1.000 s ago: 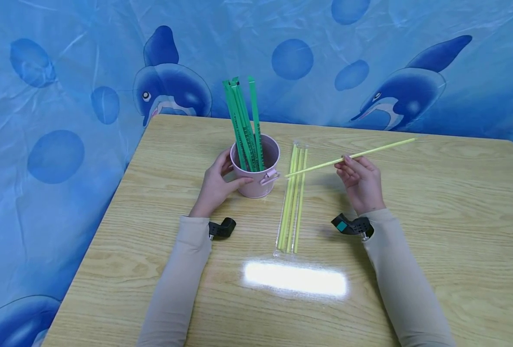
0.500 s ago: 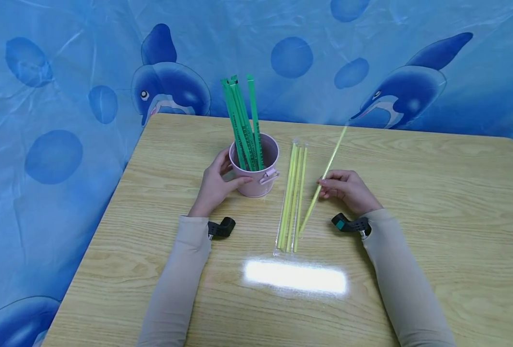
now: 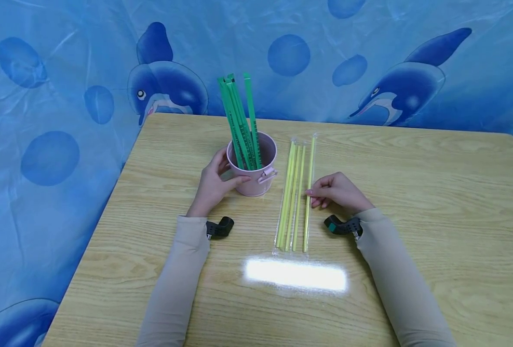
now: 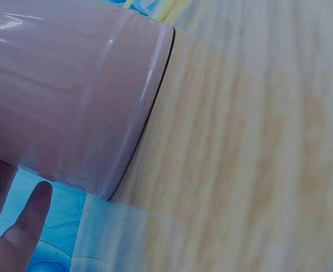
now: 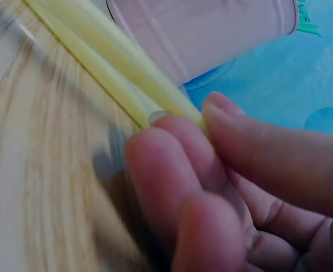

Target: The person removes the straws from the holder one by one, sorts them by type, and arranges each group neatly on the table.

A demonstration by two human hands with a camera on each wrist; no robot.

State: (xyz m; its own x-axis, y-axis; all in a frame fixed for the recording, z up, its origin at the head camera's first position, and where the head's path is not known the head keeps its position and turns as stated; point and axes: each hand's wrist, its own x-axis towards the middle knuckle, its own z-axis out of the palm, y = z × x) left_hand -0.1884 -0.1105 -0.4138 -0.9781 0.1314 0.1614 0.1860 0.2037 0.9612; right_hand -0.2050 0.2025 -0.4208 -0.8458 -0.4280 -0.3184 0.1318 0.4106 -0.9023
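Observation:
My left hand (image 3: 212,189) holds the side of a small pink bucket (image 3: 253,187), thumb along the front and fingers round the far left. Several green paper-wrapped straws (image 3: 240,126) stand in the bucket, leaning left. In the left wrist view the bucket's wall (image 4: 70,96) fills the upper left, its base edge at the wood. My right hand (image 3: 335,193) pinches a yellow straw (image 3: 311,166) in a clear wrapper between thumb and fingertips. That straw is nearly parallel to several wrapped yellow straws (image 3: 289,200) lying side by side just left of it.
Everything is on a light wooden table (image 3: 434,217). A blue sheet (image 3: 239,29) with dolphins hangs behind it and down the left side. A bright light reflection (image 3: 295,274) shows on the tabletop in front of the yellow straws.
My right hand has moved left and turned the yellow straw from a sideways slant to nearly in line with the row, bringing it down beside it. My left hand stays on the bucket.

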